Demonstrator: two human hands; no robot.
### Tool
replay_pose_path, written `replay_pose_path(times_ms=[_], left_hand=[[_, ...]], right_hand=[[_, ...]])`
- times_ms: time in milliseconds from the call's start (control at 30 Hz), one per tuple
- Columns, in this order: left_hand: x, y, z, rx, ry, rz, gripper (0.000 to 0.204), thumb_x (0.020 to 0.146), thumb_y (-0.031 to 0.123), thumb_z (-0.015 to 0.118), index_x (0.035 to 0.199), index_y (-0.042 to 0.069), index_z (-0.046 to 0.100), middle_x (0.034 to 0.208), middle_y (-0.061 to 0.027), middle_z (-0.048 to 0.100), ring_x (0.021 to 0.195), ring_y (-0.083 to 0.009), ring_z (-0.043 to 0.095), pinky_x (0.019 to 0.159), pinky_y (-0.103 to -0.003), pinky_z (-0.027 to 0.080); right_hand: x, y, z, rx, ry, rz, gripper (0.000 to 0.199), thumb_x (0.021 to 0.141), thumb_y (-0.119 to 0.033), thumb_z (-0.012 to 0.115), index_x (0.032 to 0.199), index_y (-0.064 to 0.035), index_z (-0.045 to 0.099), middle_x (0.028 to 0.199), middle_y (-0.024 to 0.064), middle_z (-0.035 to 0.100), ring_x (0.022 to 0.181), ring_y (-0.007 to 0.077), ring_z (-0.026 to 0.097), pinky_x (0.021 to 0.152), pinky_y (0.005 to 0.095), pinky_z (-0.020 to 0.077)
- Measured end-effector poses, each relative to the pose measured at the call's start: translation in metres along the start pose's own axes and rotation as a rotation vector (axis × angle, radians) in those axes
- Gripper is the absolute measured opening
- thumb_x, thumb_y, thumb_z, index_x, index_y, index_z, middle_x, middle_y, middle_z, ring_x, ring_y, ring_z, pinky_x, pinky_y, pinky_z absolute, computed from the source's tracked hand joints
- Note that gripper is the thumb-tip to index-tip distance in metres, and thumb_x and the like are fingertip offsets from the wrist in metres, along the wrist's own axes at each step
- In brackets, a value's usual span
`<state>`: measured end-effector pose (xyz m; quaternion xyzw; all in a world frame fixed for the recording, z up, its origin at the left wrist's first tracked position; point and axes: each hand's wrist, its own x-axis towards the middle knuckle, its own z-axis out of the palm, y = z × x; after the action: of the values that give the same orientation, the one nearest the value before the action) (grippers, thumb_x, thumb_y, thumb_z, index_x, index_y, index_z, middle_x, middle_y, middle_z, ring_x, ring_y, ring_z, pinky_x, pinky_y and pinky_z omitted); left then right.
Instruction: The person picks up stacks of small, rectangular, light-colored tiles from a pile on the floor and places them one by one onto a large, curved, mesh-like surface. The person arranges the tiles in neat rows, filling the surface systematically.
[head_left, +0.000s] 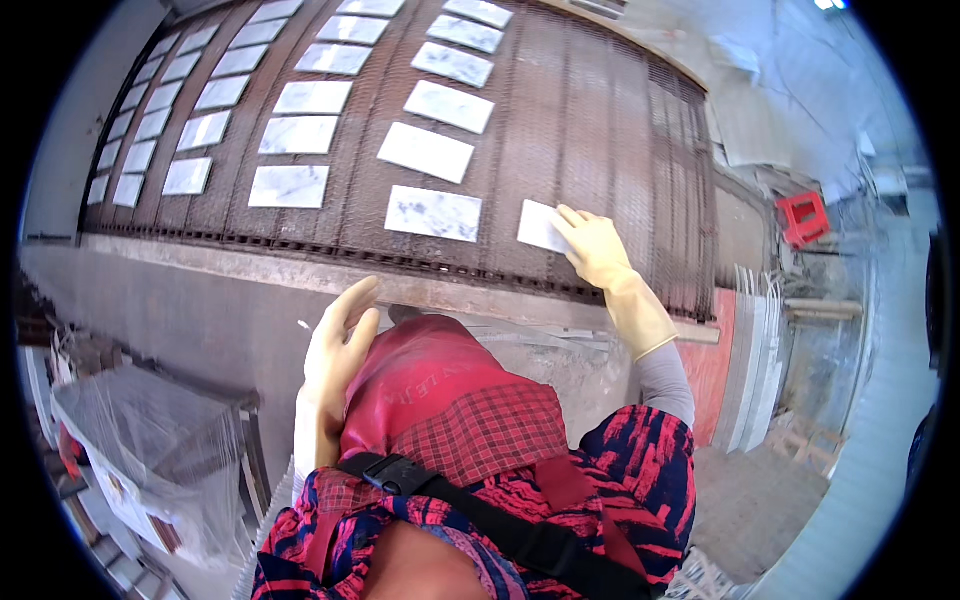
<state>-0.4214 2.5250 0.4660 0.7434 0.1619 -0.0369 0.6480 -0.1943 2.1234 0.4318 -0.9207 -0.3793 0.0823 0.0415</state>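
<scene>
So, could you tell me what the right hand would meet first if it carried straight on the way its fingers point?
The right hand already rests on a white tile; straight on, up and left, it would probably meet the next marbled tile on the mesh belt.

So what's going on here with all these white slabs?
A person in pale rubber gloves is at a brown mesh belt carrying rows of white marble tiles. The right hand rests on a tile at the belt's near edge. The left hand is raised, open and empty, near the red apron.
</scene>
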Motion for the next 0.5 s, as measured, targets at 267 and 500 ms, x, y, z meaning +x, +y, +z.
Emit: replay_pose_path(times_ms=[267,500], left_hand=[[-0.075,-0.027,0.030,-0.087,0.015,-0.098,0.048,0.107,0.011,0.065,0.154,0.006,0.057,0.147,-0.0169,0.066,0.139,-0.0240,0.062,0.116,-0.035,0.047],[-0.108,-0.042,0.112,-0.075,-0.206,-0.176,0.045,0.108,0.018,0.064,0.152,0.006,0.060,0.142,-0.0142,0.069,0.132,-0.0229,0.065,0.112,-0.036,0.049]], right_hand=[[-0.141,-0.096,0.029,0.196,0.294,0.101,0.059,0.091,-0.013,0.075,0.148,-0.0098,0.059,0.139,0.0196,0.068,0.120,0.0401,0.068,0.105,0.0475,0.0562],[-0.261,-0.152,0.040,0.328,0.138,0.163,0.056,0.092,-0.014,0.072,0.146,-0.0066,0.060,0.138,0.0198,0.068,0.119,0.0405,0.068,0.101,0.0471,0.0563]])
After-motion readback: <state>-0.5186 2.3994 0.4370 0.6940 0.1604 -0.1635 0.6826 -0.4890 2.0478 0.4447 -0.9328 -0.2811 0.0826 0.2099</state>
